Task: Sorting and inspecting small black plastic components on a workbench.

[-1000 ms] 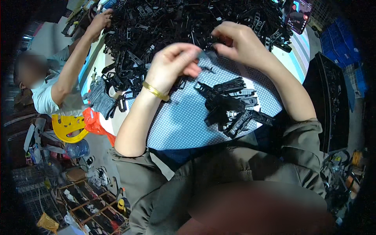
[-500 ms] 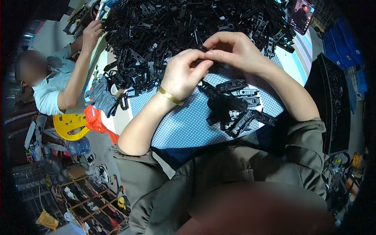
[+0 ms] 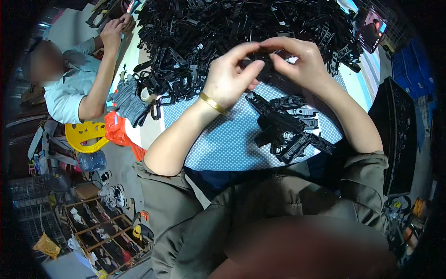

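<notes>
Above the near edge of the large black pile, both my hands are curled with their fingertips brought together. My left hand (image 3: 232,76) wears a gold-coloured bracelet (image 3: 213,104) at the wrist; its thumb and fingers bend round a dark spot. From the right, my right hand (image 3: 302,60) reaches its index fingertip to the left one, its thumb bent below. What they grip between them looks black and blends into the pile, so its kind cannot be made out. Below the hands, a small heap of black plastic clip-like parts (image 3: 292,123) lies on the dotted blue-white table cover (image 3: 213,144).
A big pile of black parts (image 3: 209,32) covers the table's far side. A phone (image 3: 371,30) stands at the far right. On the left are a grey glove (image 3: 129,100), tape roll (image 3: 146,95), orange-red bag (image 3: 121,132), yellow stool (image 3: 86,137) and a co-worker (image 3: 76,86).
My hands have shifted slightly right and up, and the thumbs have moved apart while the index fingertips meet. The co-worker's second hand now shows beside the first.
</notes>
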Demonstrator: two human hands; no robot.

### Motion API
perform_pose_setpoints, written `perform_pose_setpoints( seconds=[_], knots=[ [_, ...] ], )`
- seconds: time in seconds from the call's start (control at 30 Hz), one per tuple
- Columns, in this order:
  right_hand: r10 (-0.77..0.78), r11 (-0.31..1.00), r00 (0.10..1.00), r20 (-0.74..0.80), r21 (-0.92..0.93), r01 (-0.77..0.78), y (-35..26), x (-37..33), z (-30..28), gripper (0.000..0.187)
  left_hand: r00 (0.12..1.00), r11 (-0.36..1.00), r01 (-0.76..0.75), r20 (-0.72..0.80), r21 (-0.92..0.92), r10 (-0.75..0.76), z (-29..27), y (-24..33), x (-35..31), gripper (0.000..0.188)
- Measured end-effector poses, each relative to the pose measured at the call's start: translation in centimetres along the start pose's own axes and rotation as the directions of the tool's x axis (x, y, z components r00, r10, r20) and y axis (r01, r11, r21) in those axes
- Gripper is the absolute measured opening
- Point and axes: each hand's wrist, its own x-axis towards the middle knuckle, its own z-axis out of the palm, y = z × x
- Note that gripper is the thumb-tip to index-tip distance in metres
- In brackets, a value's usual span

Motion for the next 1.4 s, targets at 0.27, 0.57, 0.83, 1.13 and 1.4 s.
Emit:
perform_pose_setpoints(
  seconds=[0.27,0.57,0.83,1.13,1.4],
  knots=[
    [-0.016,0.999,1.0,0.024,-0.046,0.017,-0.6,-0.2,0.5,0.03,0.939,0.764,-0.265,-0.023,0.589,0.344,0.2,0.4,-0.4,0.017],
    [-0.088,0.958,0.996,-0.03,-0.278,0.077,-0.6,-0.5,0.2,0.013,0.886,0.671,-0.384,0.047,0.635,0.462,0.5,0.2,-0.6,0.012],
    [0.417,0.863,0.871,0.259,0.188,-0.469,-0.3,0.3,-1.0,0.014,0.885,0.688,-0.394,0.049,0.609,0.463,0.8,1.4,-0.7,0.008],
    [-0.132,0.982,0.982,-0.133,-0.154,0.111,-0.3,0.0,-0.4,0.01,0.873,0.754,-0.369,-0.075,0.543,0.481,-0.5,1.7,0.3,0.009],
    [0.163,0.955,0.987,0.001,-0.249,-0.158,2.3,0.1,-0.7,0.012,0.825,0.645,-0.541,0.19,0.54,0.533,-1.3,2.1,0.5,0.008]
  ],
)
